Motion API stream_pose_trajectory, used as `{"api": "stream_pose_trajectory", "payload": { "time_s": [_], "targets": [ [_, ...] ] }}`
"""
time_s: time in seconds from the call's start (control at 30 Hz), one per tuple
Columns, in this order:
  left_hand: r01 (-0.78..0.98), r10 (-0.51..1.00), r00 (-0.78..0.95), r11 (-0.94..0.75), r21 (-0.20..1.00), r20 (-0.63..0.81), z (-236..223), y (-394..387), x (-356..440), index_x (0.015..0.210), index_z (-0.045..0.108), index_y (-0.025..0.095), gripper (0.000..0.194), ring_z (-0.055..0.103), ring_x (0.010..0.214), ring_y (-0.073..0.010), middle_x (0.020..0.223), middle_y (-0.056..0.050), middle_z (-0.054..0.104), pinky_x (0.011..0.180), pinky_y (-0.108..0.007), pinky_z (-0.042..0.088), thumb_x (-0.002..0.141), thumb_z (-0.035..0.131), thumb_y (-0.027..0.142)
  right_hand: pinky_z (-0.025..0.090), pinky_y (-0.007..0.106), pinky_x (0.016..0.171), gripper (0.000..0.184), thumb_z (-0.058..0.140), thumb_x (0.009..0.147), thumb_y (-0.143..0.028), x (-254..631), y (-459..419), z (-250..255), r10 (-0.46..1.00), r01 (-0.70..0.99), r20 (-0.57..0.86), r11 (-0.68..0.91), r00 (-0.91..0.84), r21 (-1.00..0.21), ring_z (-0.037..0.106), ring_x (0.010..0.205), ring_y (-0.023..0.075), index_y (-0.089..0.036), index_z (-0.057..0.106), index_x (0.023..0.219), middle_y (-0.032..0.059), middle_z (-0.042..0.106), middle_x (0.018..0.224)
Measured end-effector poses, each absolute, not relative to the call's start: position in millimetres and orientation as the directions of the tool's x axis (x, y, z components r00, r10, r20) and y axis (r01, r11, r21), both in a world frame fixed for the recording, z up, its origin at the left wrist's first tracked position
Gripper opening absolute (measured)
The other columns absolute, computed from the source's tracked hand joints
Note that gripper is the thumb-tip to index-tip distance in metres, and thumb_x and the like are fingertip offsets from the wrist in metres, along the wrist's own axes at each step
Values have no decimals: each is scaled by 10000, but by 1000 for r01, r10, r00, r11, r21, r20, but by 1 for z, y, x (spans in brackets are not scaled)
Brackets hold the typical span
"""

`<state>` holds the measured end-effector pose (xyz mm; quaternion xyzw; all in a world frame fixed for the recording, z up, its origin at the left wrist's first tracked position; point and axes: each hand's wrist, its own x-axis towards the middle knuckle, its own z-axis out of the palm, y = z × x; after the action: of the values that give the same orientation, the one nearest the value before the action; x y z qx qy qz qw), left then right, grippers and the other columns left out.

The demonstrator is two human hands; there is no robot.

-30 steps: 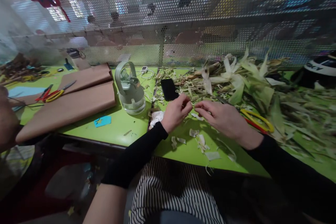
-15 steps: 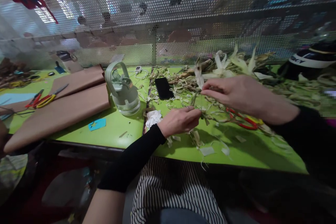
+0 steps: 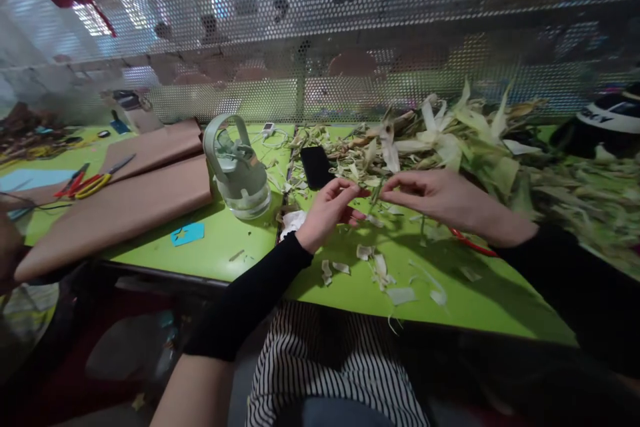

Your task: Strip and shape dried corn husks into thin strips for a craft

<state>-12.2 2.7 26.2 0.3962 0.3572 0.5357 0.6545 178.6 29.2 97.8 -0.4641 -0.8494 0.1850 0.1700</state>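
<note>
My left hand (image 3: 327, 213) and my right hand (image 3: 435, 197) are raised just above the green table (image 3: 235, 240), fingertips nearly meeting. Both pinch a thin strip of corn husk (image 3: 376, 192) stretched between them. A big heap of pale green husks (image 3: 450, 140) lies behind and to the right of my hands. Small torn husk scraps (image 3: 380, 270) are scattered on the table under my hands. Red and yellow scissors (image 3: 467, 243) lie partly hidden beneath my right wrist.
A black phone (image 3: 317, 167) lies just beyond my left hand. A pale green jug (image 3: 237, 167) stands to the left, beside brown paper rolls (image 3: 125, 193) with another pair of scissors (image 3: 93, 180). A perforated metal screen (image 3: 320, 47) closes the far side. A person's arm shows at far left.
My right hand came down and left from the husk heap to meet my left hand, which rose from the table. Both now pinch the strip close together.
</note>
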Motion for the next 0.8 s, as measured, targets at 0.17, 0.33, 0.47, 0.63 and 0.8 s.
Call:
{"api": "stream_pose_trajectory", "payload": {
  "time_s": [0.17, 0.33, 0.47, 0.63, 0.8],
  "targets": [
    [-381, 958, 244, 240, 893, -153, 24, 6, -9, 863, 497, 183, 125, 619, 587, -71, 700, 32, 634, 639, -209, 523, 913, 596, 242, 273, 296, 541, 537, 490, 905, -686, 163, 23, 90, 817, 696, 190, 566, -544, -442, 388, 489, 122, -186, 675, 840, -32, 484, 530],
    [-177, 997, 54, -40, 983, 51, 22, 11, -12, 799, 485, 188, 133, 485, 530, -52, 647, 72, 481, 582, -189, 461, 914, 552, 194, 298, 293, 504, 463, 474, 944, -623, 170, 23, 77, 829, 714, 168, 547, -533, -436, 426, 455, 134, -218, 680, 855, -20, 554, 542],
    [366, 893, 42, -431, 825, 449, 14, 9, -13, 803, 498, 192, 115, 524, 652, -96, 719, 26, 538, 653, -222, 446, 907, 543, 172, 403, 319, 564, 400, 413, 1000, -498, 174, 0, 84, 763, 708, 284, 645, -580, -286, 616, 601, 197, -211, 674, 904, 58, 722, 755],
    [632, 663, 377, -695, 343, 647, 6, 0, -7, 869, 537, 178, 138, 510, 691, -134, 799, -41, 590, 635, -250, 417, 961, 434, 183, 395, 322, 588, 355, 393, 1009, -350, 176, -6, 120, 652, 708, 351, 705, -672, 47, 648, 672, 220, -174, 689, 926, 105, 755, 838],
    [601, 593, 576, -774, 200, 563, 3, -4, -3, 907, 556, 158, 206, 523, 707, -141, 826, -60, 597, 637, -260, 425, 986, 369, 195, 379, 302, 609, 332, 473, 975, -381, 175, 14, 147, 651, 638, 46, 754, -758, -157, 582, 600, 160, -174, 703, 854, 60, 718, 738]
  ]
}}
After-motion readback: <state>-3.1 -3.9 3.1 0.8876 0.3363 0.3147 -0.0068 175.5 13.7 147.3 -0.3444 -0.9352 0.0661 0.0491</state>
